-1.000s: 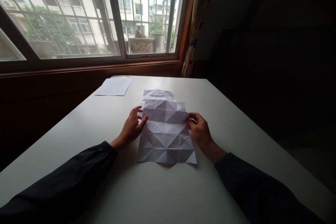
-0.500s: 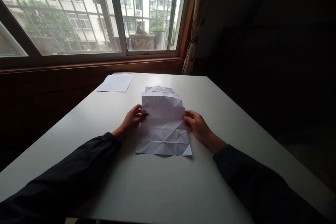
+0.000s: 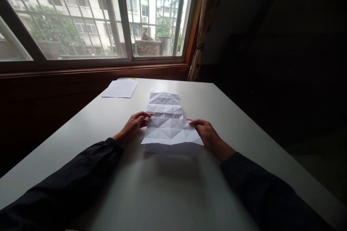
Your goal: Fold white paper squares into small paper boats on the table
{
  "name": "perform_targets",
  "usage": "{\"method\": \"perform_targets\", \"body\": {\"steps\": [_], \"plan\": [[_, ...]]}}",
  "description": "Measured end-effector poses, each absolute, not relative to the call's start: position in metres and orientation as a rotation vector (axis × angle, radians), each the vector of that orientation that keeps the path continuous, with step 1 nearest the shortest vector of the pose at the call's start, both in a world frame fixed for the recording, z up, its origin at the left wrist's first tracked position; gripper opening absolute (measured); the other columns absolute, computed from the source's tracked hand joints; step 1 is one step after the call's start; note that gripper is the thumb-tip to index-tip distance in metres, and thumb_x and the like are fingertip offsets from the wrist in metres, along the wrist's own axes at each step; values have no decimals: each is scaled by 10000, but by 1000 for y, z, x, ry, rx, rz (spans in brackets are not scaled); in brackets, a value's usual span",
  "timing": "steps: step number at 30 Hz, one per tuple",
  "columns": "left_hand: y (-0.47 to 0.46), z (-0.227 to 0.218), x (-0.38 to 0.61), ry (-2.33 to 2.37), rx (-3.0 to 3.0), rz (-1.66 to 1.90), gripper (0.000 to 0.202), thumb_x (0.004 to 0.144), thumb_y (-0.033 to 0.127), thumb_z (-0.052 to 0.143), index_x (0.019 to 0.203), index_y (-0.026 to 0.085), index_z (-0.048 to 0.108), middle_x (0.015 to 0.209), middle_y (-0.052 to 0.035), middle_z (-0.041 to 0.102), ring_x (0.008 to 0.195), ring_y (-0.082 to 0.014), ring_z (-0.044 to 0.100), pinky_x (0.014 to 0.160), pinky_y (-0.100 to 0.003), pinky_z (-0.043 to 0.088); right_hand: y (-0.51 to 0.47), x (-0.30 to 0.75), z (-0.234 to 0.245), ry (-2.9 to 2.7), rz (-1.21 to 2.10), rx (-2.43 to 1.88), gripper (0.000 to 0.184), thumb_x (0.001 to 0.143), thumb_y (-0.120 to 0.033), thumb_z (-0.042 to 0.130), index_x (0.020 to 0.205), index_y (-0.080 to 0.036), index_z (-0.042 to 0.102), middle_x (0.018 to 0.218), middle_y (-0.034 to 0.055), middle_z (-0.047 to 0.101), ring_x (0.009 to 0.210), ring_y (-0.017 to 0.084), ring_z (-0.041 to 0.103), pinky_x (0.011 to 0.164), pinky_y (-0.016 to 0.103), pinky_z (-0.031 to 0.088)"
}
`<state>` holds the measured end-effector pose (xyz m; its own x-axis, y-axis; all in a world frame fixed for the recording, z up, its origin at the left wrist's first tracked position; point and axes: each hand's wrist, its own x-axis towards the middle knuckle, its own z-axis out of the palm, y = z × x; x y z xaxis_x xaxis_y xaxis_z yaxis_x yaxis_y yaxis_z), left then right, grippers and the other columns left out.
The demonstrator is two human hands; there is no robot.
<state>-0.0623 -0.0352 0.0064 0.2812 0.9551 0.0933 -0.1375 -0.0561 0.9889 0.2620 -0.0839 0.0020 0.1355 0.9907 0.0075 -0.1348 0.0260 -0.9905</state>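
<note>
The creased paper sheet (image 3: 171,133) is lying at the middle of the bench (image 3: 168,195), directly ahead of the person. It is white and is showing a regular grid of squares and diagonal triangular creases across its upper face. Its near edge is appearing doubled over and is casting a soft shadow on the bench in front of it.

The left hand (image 3: 132,128) is gripping the sheet's far left corner, with its fingertips (image 3: 146,116) closed on the edge. The right hand (image 3: 208,135) is gripping the right edge in the same way, with its fingers (image 3: 194,122) curled onto the paper. Both forearms are wearing dark sleeves (image 3: 81,177) and are resting on the bench.

Just beyond the sheet, two more creased panels (image 3: 164,104) are lying flat in line with it; whether they are joined to it cannot be told. A printed page (image 3: 120,88) is lying well apart at the far left of the bench. A barred window (image 3: 81,14) and a curtain (image 3: 202,25) are standing behind.
</note>
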Motion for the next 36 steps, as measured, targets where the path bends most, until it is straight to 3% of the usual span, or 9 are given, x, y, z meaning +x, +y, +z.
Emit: {"method": "perform_targets", "body": {"steps": [5, 8, 13, 18, 23, 27, 31, 34, 36], "plan": [[-39, 10, -62, 827, 1505, 1000, 601, 830, 394, 776, 1389, 267, 597, 1289, -122, 685, 770, -137, 650, 686, -244, 502, -79, 265, -3, -1045, 1119, -1178, 149, 617, -327, 730, 728, -228, 723, 948, 72, 792, 739, 235, 697, 592, 334, 556], [-43, 10, -63, 832, 1581, 1103, 825, 756, 320, 856, 1492, 314, 483, 1360, -120, 632, 720, -95, 621, 690, -234, 511, -79, 268, -1, -1050, 1118, -1151, 220, 684, -336, 698, 868, -223, 739, 956, 77, 775, 823, 237, 713, 689, 346, 585], [-42, 4, -60, 842, 1496, 1284, 719, 808, 354, 812, 1446, 279, 487, 1277, -101, 635, 938, -191, 698, 820, -302, 568, -87, 263, 4, -1107, 1241, -1084, 519, 834, -398, 661, 1327, -251, 596, 1026, 69, 751, 840, 222, 722, 731, 361, 591], [-41, 2, -58, 896, 1544, 1356, 562, 861, 380, 757, 1365, 245, 547, 1160, -91, 674, 986, -225, 699, 862, -326, 558, -87, 255, -4, -1300, 1124, -1191, 751, 737, -351, 808, 1399, -225, 477, 969, 50, 759, 860, 237, 721, 767, 365, 577], [-44, 5, -60, 1001, 1742, 1242, 728, 811, 364, 798, 1471, 342, 492, 1380, -107, 592, 771, -155, 653, 687, -268, 525, -79, 259, -13, -1266, 986, -1235, 724, 729, -365, 798, 1370, -214, 496, 987, 66, 750, 895, 247, 722, 761, 363, 583], [-43, 8, -61, 900, 1955, 1019, 477, 749, 359, 838, 1205, 250, 748, 1115, -87, 676, 666, -127, 517, 587, -234, 442, -77, 261, -16, -1239, 872, -1302, 701, 729, -374, 792, 1354, -211, 521, 1106, 100, 702, 876, 239, 722, 740, 365, 600], [-40, 7, -62, 1019, 2007, 873, 417, 808, 439, 768, 1144, 192, 774, 800, -21, 642, 591, -101, 397, 545, -219, 346, -84, 259, -11, -1472, 484, -1389, 550, 805, -307, 711, 1330, -212, 575, 1289, 147, 623, 930, 261, 711, 809, 453, 616], [-39, 6, -63, 1093, 2058, 821, 462, 818, 462, 746, 1182, 178, 758, 749, -6, 631, 614, -111, 431, 563, -222, 345, -93, 254, -1, -1812, -13, -1298, 459, 875, -240, 652, 1330, -212, 603, 1357, 160, 593, 1226, 339, 599, 1032, 558, 512], [-40, 6, -63, 1098, 2091, 800, 457, 827, 455, 734, 1192, 181, 755, 840, -30, 694, 670, -135, 514, 597, -231, 391, -100, 250, 6, -2048, -151, -1173, 421, 924, -248, 626, 1344, -227, 603, 1320, 134, 644, 1309, 338, 544, 1119, 573, 431]]}}
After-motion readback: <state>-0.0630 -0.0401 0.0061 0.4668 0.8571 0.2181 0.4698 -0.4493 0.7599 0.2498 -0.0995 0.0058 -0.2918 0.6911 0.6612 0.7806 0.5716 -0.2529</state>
